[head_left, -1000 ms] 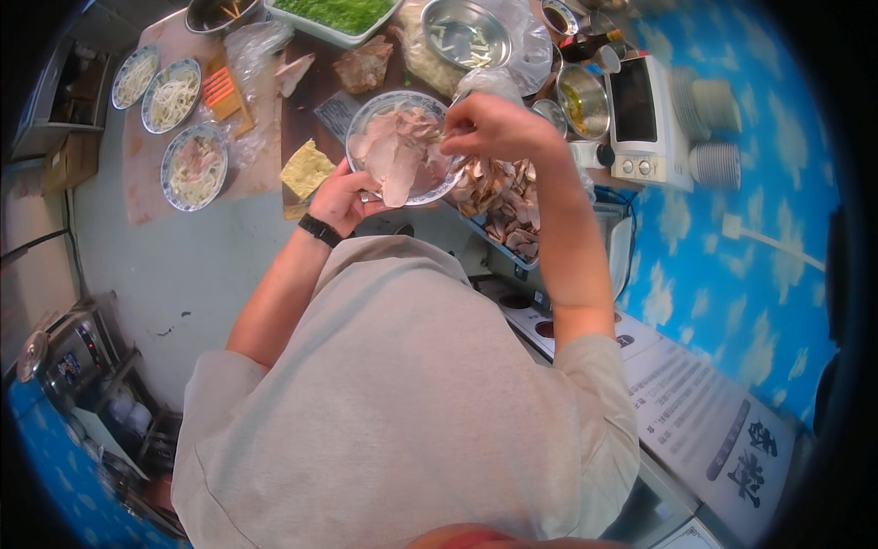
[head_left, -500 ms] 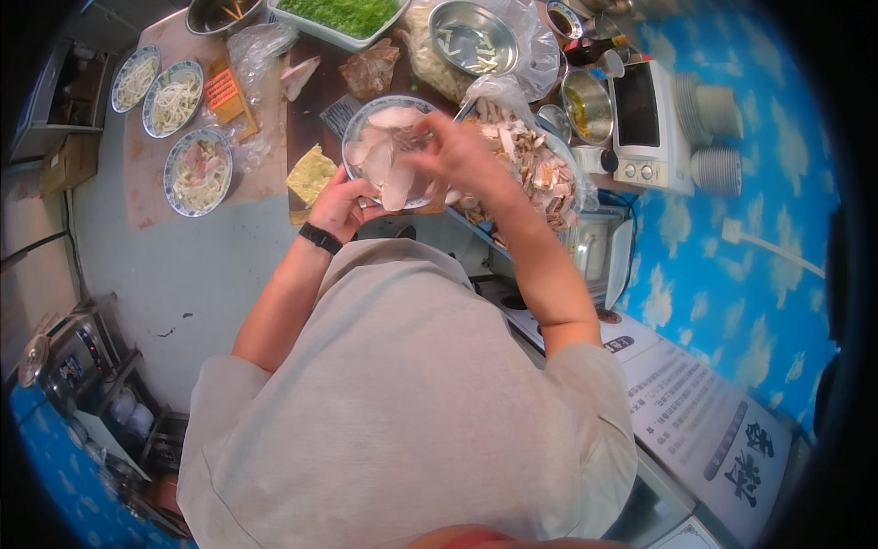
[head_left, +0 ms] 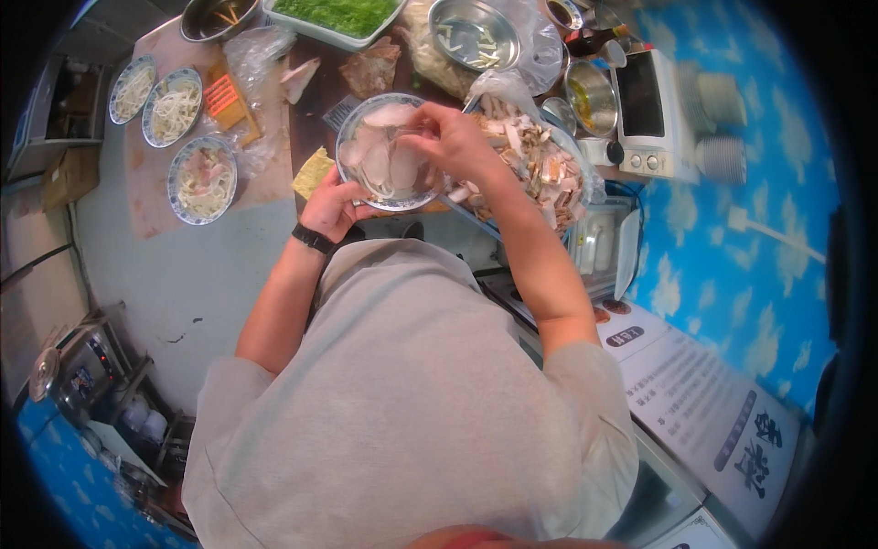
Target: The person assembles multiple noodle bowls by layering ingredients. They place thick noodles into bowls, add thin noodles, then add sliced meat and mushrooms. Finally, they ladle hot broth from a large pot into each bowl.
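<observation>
My left hand (head_left: 335,203) grips the near left rim of a patterned bowl (head_left: 346,157), with the thumb on the edge and fingers beneath. Thin pale slices of meat (head_left: 376,165) lie in the bowl, some overlapping. Over the bowl's right side, my right hand (head_left: 450,139) is closed, thumb and fingertips drawn together just above the slices. What those fingertips hold is too small to make out. Close to the right forearm sits a tray heaped with chopped meat pieces (head_left: 549,174). A yellow crumpled piece (head_left: 313,172) lies beside my left hand.
Several bowls of noodles, one topped with meat (head_left: 202,178), stand at the left. An orange-and-tan slatted tool (head_left: 226,102), a meat chunk (head_left: 370,69), a tub of chopped greens (head_left: 338,16) and a steel basin (head_left: 474,35) are farther back. A microwave (head_left: 651,114) stands right.
The bowl has shifted slightly left in my left hand. My right hand's fingers, smeared before, now hover steadier over the slices, which lie flatter in the bowl.
</observation>
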`<state>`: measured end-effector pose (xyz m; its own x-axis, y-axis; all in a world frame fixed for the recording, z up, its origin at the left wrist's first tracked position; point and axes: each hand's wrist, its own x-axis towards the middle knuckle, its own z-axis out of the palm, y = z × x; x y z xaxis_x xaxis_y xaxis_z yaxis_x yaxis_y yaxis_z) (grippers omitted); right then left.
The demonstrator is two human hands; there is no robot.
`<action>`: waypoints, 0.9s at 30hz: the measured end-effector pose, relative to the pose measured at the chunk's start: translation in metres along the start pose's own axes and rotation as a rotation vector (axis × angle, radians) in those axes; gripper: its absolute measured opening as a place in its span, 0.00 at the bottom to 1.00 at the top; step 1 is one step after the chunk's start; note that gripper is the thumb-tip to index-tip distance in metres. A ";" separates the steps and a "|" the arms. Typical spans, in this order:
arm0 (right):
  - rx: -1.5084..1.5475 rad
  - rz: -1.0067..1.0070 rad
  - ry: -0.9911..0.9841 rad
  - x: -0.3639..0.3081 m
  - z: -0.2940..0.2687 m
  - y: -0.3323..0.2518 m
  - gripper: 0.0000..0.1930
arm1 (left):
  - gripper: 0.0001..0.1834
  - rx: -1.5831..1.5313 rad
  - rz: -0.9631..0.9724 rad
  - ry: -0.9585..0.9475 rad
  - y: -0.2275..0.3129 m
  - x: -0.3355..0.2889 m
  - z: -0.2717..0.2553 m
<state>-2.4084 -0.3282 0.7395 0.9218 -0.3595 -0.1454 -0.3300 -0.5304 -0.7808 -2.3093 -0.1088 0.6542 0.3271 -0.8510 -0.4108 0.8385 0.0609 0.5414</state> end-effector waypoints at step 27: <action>-0.512 0.422 0.687 -0.164 -0.089 0.233 0.29 | 0.08 -0.084 -0.053 0.268 0.052 0.126 -0.235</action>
<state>-2.6548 -0.4610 0.6351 0.4389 -0.8839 0.1613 -0.8073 -0.4667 -0.3612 -2.1220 -0.0902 0.4582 0.3759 -0.6864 -0.6225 0.8872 0.0727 0.4557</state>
